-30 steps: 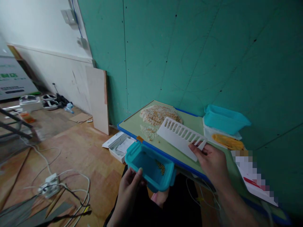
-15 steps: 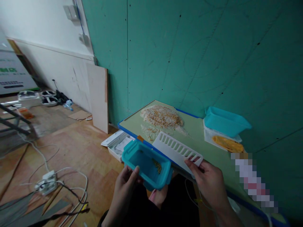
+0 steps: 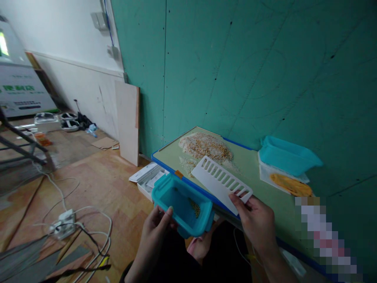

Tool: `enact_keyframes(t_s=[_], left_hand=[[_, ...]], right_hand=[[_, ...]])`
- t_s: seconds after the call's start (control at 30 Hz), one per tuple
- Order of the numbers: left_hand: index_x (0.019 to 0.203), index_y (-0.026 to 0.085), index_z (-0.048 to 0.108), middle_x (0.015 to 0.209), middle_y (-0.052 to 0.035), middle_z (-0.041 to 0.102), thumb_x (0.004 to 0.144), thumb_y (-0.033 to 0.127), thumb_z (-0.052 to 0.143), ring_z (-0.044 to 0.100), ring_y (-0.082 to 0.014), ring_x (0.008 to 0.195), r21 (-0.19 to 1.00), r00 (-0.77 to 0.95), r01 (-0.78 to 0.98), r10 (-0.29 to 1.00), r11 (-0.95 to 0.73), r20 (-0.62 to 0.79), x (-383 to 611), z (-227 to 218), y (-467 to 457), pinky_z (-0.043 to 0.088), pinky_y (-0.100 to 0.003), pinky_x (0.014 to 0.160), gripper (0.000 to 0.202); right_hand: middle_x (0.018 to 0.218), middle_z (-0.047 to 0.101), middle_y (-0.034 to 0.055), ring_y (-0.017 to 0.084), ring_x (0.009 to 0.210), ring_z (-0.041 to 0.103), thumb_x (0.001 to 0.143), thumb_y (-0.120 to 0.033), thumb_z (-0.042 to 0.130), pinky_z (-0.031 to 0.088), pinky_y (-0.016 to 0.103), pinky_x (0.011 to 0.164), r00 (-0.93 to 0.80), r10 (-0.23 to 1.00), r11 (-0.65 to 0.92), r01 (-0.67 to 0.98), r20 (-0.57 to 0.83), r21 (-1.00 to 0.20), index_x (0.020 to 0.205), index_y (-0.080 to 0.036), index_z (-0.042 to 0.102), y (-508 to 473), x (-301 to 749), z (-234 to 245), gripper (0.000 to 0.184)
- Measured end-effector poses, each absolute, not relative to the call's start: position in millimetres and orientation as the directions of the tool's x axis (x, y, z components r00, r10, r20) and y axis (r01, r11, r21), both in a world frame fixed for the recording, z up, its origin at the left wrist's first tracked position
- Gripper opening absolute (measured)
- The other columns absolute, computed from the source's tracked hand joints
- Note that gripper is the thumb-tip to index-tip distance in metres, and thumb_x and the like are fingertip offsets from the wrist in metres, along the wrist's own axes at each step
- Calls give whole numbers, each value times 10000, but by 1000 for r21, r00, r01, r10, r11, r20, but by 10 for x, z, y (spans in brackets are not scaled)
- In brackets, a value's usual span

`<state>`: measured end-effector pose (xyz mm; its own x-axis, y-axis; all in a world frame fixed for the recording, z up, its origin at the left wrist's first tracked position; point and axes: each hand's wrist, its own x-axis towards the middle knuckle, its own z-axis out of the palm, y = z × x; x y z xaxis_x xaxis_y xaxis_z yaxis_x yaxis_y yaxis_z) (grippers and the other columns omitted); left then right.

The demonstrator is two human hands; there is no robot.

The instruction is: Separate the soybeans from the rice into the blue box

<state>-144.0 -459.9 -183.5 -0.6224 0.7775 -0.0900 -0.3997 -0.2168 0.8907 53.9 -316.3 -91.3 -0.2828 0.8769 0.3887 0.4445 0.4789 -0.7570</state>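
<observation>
My left hand (image 3: 157,226) grips the near rim of a teal plastic container (image 3: 176,208), thumb over the edge. A small cluster of soybeans (image 3: 194,207) lies at the right end inside it. The container is held just off the table's front edge. In my right hand (image 3: 255,216) is a flat white plastic slotted scraper (image 3: 220,182), pinched at its right end. Its slots face the wall and it hangs over the table edge. Behind it, a heap of soybeans mixed with white grains (image 3: 206,146) spreads on the table, with a smaller scatter in front.
The green table (image 3: 250,165) has a blue edge and stands against a green wall. At its right are a teal basin (image 3: 290,155) and an orange cloth item (image 3: 291,184). An open white box (image 3: 149,179) sits below left. A power strip (image 3: 64,224) with cables lies on the floor.
The slotted scraper has tilted and risen slightly, its far end now closer to the heap. My left hand keeps the container nearly in place. The view has shifted a little leftward.
</observation>
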Motion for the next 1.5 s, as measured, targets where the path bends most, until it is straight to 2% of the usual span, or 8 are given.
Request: enact_keyframes(t_s=[0.23,0.37,0.57,0.77,0.97,1.3,1.5], left_hand=[[734,173,595,597,8,616,796,390,706,571,-132,552,885,-624,-405,777,-230,-84,-1434,-1828,-4601,462,-239,544,252],[726,175,597,590,8,617,788,396,711,567,-133,546,884,-621,-408,779,-228,-86,-1430,-1843,-4597,456,-238,534,257],[727,176,603,579,7,621,776,398,723,570,-131,535,883,-629,-410,772,-227,-93,-1436,-1834,-4603,452,-232,523,256],[750,172,604,595,5,625,806,391,697,578,-131,551,887,-616,-402,784,-227,-79,-1444,-1855,-4605,466,-239,550,244],[781,166,621,607,1,628,781,403,717,576,-135,544,883,-615,-414,783,-220,-93,-1451,-1862,-4599,464,-244,540,256],[766,173,630,589,10,608,791,390,711,557,-133,541,880,-624,-415,777,-232,-90,-1435,-1842,-4600,441,-230,529,233],[745,167,643,587,5,604,744,418,747,548,-136,531,881,-634,-414,767,-229,-99,-1422,-1809,-4597,445,-234,519,271]], right_hand=[[834,760,75,227,779,720,829,-446,618,538,235,658,-383,834,544,449,398,-709,850,-157,745,-3214,468,-841,317],[812,758,68,229,764,718,834,-445,608,530,243,663,-381,836,544,477,396,-690,850,-151,743,-3127,441,-849,323],[810,758,76,262,780,713,811,-464,623,534,290,676,-345,856,513,475,385,-715,844,-147,740,-2976,498,-870,339],[826,760,90,271,778,716,776,-484,651,547,319,693,-289,892,441,386,348,-810,886,-128,736,-2772,452,-858,381],[887,757,116,276,835,712,782,-482,643,539,341,758,-320,874,469,364,365,-805,914,-118,725,-2563,278,-865,395],[857,758,113,276,804,715,744,-482,676,552,357,751,-355,878,426,274,321,-862,911,-121,730,-2454,256,-934,402],[836,757,119,290,789,715,732,-501,684,558,368,728,-363,881,410,268,303,-872,906,-114,727,-2480,254,-917,427]])
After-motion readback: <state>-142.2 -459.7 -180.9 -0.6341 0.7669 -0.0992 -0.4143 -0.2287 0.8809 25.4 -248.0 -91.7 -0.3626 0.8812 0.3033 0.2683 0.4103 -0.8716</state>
